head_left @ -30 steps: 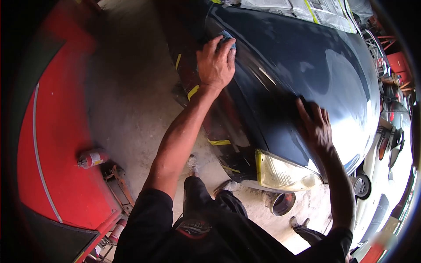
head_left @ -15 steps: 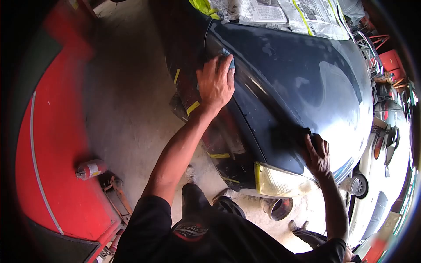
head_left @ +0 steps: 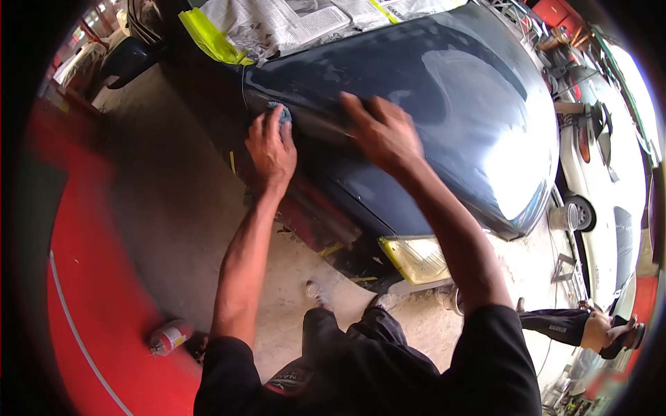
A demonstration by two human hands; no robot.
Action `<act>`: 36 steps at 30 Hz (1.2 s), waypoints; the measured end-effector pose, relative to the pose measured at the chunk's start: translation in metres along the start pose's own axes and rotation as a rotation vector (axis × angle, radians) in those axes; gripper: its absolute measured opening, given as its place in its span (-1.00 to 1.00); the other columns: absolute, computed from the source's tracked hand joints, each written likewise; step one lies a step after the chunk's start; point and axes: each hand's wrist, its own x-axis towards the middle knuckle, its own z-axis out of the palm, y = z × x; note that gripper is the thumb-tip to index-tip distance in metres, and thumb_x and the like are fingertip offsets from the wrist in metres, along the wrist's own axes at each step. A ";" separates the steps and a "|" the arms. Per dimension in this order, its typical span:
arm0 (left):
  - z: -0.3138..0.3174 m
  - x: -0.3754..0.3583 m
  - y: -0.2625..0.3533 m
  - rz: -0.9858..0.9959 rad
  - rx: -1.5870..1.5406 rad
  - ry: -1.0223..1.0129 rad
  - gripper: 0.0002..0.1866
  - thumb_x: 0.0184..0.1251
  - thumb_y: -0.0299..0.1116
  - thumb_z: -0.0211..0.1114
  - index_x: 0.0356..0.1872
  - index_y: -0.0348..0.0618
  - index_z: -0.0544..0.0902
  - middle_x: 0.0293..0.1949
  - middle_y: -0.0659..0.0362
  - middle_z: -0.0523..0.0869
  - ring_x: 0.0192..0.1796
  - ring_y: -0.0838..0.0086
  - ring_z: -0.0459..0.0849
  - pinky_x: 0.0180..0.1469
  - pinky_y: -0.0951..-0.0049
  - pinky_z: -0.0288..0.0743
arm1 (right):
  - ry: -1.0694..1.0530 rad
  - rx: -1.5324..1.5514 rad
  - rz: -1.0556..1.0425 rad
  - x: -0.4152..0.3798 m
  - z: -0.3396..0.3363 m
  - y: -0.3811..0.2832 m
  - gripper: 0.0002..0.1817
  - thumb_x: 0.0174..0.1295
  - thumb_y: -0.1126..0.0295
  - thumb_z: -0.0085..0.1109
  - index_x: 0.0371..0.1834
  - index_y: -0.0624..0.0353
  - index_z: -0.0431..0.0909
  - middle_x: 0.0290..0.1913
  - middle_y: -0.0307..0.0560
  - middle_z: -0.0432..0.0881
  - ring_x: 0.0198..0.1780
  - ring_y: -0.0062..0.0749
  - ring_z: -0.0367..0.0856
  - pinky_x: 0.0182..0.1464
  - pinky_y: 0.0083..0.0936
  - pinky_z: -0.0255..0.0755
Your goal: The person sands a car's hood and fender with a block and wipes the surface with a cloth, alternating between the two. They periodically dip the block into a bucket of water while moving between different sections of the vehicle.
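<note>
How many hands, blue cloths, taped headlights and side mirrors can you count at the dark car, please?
Hands, left hand and right hand: 2
Blue cloth: 1
Taped headlight: 1
Side mirror: 1
Total: 5

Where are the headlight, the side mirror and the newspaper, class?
Headlight (head_left: 424, 258): head view, on its clear lens.
Side mirror (head_left: 129, 61): head view, on its dark housing.
Newspaper (head_left: 305, 26): head view, on a printed sheet.

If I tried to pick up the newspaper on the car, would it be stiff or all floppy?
Probably floppy and light, because the newspaper is thin, creased sheets. It might not lift off freely, as yellow tape seems to hold its edge. Tugging hard could tear it.
</note>
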 end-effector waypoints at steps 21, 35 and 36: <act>0.144 -0.129 0.357 0.520 -0.337 -0.373 -0.46 0.45 -0.22 0.33 0.39 -0.22 0.62 0.42 -0.29 0.57 0.49 -0.21 0.51 0.60 -0.25 0.17 | 0.403 -0.136 0.661 -0.369 -0.018 0.267 -0.29 0.57 0.25 0.19 0.73 0.05 0.20 0.21 0.31 0.55 0.21 0.19 0.53 0.27 -0.01 0.42; 0.075 -0.013 0.185 0.533 -0.187 -0.153 -0.72 0.35 -0.29 0.40 0.01 -0.14 0.79 0.11 -0.04 0.77 0.24 0.01 0.69 0.39 -0.01 0.48 | 0.391 -0.039 0.778 -0.365 -0.016 0.252 -0.32 0.62 0.17 0.12 0.74 -0.06 0.20 0.31 0.33 0.52 0.25 0.19 0.57 0.31 -0.03 0.45; 0.064 0.007 0.145 0.473 -0.035 -0.105 -0.71 0.36 -0.29 0.40 0.04 -0.14 0.79 0.15 -0.04 0.76 0.25 0.00 0.68 0.38 0.02 0.49 | 0.383 -0.050 0.806 -0.360 -0.013 0.245 -0.33 0.62 0.17 0.11 0.74 -0.07 0.20 0.32 0.32 0.52 0.25 0.19 0.57 0.31 -0.03 0.45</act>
